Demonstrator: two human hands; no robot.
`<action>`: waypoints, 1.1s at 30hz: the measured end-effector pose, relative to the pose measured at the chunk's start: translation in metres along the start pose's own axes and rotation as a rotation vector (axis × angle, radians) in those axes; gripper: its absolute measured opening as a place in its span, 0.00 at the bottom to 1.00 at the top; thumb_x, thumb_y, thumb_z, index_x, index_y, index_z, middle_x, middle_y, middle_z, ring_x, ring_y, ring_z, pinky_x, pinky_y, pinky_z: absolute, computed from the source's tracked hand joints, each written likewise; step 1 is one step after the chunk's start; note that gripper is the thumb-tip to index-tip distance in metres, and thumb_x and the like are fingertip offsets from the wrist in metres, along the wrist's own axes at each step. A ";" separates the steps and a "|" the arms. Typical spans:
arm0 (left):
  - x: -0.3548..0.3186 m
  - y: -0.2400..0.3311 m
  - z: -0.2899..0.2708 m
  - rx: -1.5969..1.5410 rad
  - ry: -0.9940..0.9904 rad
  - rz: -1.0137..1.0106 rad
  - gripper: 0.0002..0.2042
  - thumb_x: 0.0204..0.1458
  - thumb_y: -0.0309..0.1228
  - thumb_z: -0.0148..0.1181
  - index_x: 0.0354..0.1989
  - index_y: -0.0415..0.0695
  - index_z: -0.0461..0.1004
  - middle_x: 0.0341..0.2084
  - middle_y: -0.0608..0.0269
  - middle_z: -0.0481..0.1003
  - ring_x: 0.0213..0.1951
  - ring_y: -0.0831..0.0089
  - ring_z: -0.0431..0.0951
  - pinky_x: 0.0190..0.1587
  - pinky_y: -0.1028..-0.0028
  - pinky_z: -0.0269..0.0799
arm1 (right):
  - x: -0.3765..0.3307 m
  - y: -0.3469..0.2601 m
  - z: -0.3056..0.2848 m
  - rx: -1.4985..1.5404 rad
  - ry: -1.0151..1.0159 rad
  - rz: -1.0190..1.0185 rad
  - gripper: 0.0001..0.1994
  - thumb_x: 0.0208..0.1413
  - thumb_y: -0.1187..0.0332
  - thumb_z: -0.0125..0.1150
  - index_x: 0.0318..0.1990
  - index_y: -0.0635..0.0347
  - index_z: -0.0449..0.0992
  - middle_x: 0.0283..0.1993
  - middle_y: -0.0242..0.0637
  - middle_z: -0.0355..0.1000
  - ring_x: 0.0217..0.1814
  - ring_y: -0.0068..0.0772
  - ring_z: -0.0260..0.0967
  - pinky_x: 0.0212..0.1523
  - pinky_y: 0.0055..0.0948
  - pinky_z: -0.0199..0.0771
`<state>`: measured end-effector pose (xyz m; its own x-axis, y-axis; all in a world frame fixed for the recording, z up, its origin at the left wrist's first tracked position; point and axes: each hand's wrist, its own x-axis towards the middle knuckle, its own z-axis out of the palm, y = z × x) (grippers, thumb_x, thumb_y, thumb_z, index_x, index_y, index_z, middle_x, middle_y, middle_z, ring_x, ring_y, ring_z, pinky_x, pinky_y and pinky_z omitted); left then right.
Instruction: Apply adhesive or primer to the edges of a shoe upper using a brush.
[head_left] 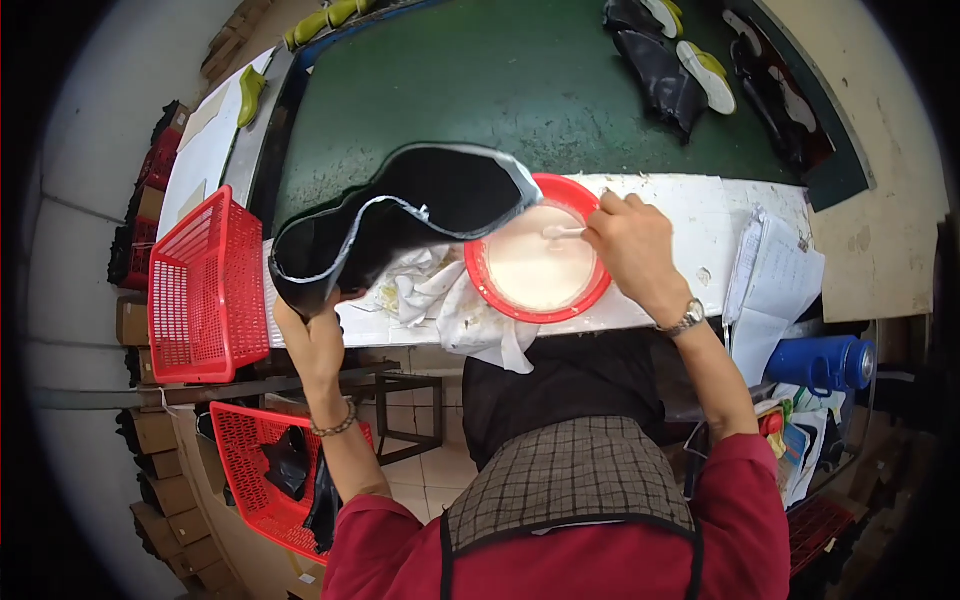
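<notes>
My left hand (313,343) is closed on the lower end of a black boot upper (440,185), which is held up over the table, its white-edged opening showing. The fingers behind it are partly hidden. Its right end overlaps the rim of a red bowl (481,290) with milky, cream-coloured liquid (535,265) in it. Over the bowl's right side, my right hand (632,245) is closed in a pinch on a small brush (563,232), whose whitish tip is at the liquid. A crumpled white cloth (430,290) lies left of the bowl and hangs over the table's front edge.
Beyond the white table strip (700,230) runs a green belt (440,90) carrying black boots (665,85) at the far right. A red basket (210,290) stands at left, another (260,500) below. Papers (770,270) and a blue flask (815,362) are at right.
</notes>
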<state>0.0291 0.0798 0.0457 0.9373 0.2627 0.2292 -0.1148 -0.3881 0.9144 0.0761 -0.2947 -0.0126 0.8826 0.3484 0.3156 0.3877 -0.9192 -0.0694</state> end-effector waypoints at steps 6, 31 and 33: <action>0.013 -0.004 -0.023 -0.278 -0.184 -0.122 0.07 0.46 0.15 0.52 0.34 0.29 0.73 0.24 0.59 0.74 0.19 0.68 0.77 0.24 0.70 0.80 | -0.007 0.021 -0.026 0.468 0.138 0.175 0.06 0.50 0.66 0.71 0.31 0.59 0.84 0.31 0.35 0.75 0.29 0.37 0.74 0.29 0.32 0.74; 0.017 0.009 -0.002 -0.336 -0.540 -0.342 0.23 0.37 0.11 0.55 0.49 0.29 0.71 0.31 0.51 0.77 0.22 0.57 0.80 0.23 0.65 0.77 | 0.033 0.010 -0.081 0.694 0.302 -0.222 0.06 0.50 0.65 0.73 0.36 0.52 0.86 0.32 0.26 0.74 0.36 0.25 0.70 0.45 0.29 0.60; 0.016 0.013 0.004 -0.373 -0.604 -0.350 0.23 0.38 0.10 0.55 0.49 0.29 0.71 0.30 0.50 0.77 0.22 0.57 0.80 0.23 0.64 0.78 | 0.044 0.005 -0.080 0.721 0.294 -0.255 0.07 0.49 0.67 0.73 0.37 0.52 0.86 0.33 0.27 0.74 0.36 0.26 0.69 0.44 0.29 0.61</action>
<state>0.0443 0.0752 0.0596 0.9436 -0.2515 -0.2154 0.2172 -0.0212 0.9759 0.0955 -0.2982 0.0769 0.6772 0.3760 0.6324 0.7312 -0.4395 -0.5217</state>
